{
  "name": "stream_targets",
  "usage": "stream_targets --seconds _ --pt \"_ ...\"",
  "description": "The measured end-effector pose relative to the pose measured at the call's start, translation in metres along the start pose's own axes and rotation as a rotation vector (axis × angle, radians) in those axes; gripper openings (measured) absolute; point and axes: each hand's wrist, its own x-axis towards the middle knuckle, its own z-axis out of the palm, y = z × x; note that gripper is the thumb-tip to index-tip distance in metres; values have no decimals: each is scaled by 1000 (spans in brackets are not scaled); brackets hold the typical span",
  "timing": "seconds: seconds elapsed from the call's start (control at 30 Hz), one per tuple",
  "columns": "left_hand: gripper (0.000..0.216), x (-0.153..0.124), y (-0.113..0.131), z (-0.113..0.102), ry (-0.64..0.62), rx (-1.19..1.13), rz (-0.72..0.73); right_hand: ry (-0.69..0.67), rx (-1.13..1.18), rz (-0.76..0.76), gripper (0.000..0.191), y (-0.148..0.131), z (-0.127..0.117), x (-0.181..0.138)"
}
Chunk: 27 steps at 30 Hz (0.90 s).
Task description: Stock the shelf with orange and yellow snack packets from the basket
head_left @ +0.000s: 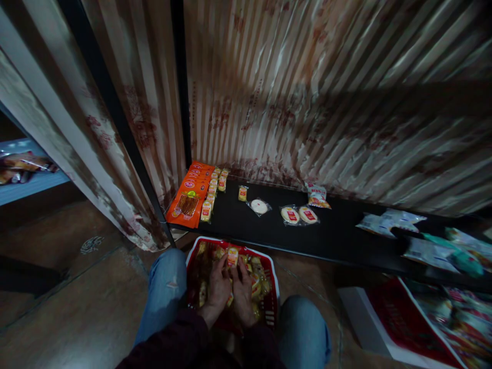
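Note:
Both my hands are down in a red plastic basket [273,279] on the floor between my knees; it is full of small yellow snack packets. My left hand [217,289] and my right hand [243,291] are side by side, fingers closed together around one small yellow-and-red packet [232,255] held up at the basket's far edge. Just beyond the basket runs a low black shelf [338,233]. On it lie orange snack packs [191,195] at the left end, a row of small yellow packets [212,193] beside them, and round wrapped cakes [299,215] in the middle.
A rusty corrugated metal wall rises behind the shelf, with a black upright post [180,102] at its left end. More wrapped goods [434,241] lie at the shelf's right end. A printed carton [415,320] sits on the floor at right. Another shelf with packets [23,169] shows far left.

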Motion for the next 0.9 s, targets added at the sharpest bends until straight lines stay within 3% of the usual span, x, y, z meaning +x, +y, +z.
stream_targets --seconds 0.27,0.6,0.9 --pt "43 4 12 1 -4 59 100 -7 -12 -69 61 -27 6 1" --pt "33 14 13 -2 17 95 166 11 -12 -95 60 -26 14 13" --pt "38 23 28 -4 47 198 211 14 5 -109 60 -35 23 20"
